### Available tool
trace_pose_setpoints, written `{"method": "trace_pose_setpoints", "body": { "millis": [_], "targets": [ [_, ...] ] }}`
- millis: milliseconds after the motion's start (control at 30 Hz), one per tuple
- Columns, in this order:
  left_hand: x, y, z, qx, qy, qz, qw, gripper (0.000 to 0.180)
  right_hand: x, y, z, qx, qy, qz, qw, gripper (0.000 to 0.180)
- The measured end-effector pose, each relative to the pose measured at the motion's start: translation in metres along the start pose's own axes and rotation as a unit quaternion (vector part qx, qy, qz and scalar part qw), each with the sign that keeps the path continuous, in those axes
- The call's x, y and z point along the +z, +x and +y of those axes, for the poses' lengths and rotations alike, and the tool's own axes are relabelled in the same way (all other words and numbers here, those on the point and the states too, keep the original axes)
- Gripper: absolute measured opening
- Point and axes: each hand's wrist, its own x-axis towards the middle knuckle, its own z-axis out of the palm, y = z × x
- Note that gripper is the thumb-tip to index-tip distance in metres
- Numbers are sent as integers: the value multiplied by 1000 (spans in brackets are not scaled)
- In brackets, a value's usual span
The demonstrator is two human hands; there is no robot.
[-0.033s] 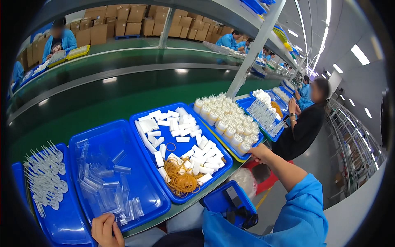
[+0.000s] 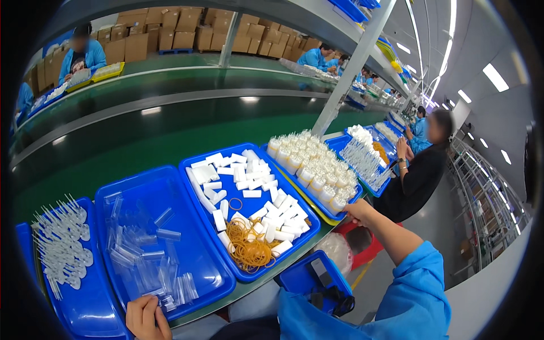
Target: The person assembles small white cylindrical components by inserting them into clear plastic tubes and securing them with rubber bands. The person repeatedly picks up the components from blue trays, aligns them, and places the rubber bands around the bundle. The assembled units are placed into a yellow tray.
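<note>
**Hands spread across a row of blue trays**

The left hand [image 2: 146, 317] is being held at the near edge of a blue tray [image 2: 195, 249] in which clear plastic sleeves [image 2: 144, 258] are lying loosely; the fingers are curled close to the nearest sleeves at the tray's front rim, but whether one is being pinched cannot be told. The right hand [image 2: 358, 212] is being stretched out to the right, to the near corner of a tray of white capped bottles [image 2: 317, 167], and its fingertips are being laid at the last bottles there; a firm grasp cannot be made out.

Between the two hands, a tray of white rectangular pieces [image 2: 249, 181] is being shown, with a heap of orange rubber bands [image 2: 249, 243] at its front. On the far left, a tray of clear plastic spoons [image 2: 59, 243] is being kept. A small blue bin [image 2: 300, 277] is lying below the table edge, near the blue sleeve [image 2: 408, 294]. A green conveyor belt [image 2: 141, 141] is running behind the trays, and another person in black [image 2: 416, 178] is standing further along the line.
</note>
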Motion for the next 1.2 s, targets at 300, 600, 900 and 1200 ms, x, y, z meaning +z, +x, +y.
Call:
{"method": "trace_pose_setpoints", "body": {
  "millis": [300,600,900,1200],
  "targets": [
    [-4,3,4,22,26,24,999,11,10,1,2,-138,444,51,884,12],
    [-4,4,6,17,38,29,999,10,21,11,7,-297,628,69,716,18],
    [-5,4,6,13,25,22,999,11,-4,27,12,-263,678,50,684,16],
    [-6,8,9,22,20,28,999,11,13,8,-68,-330,649,-57,683,28]
  ]
}}
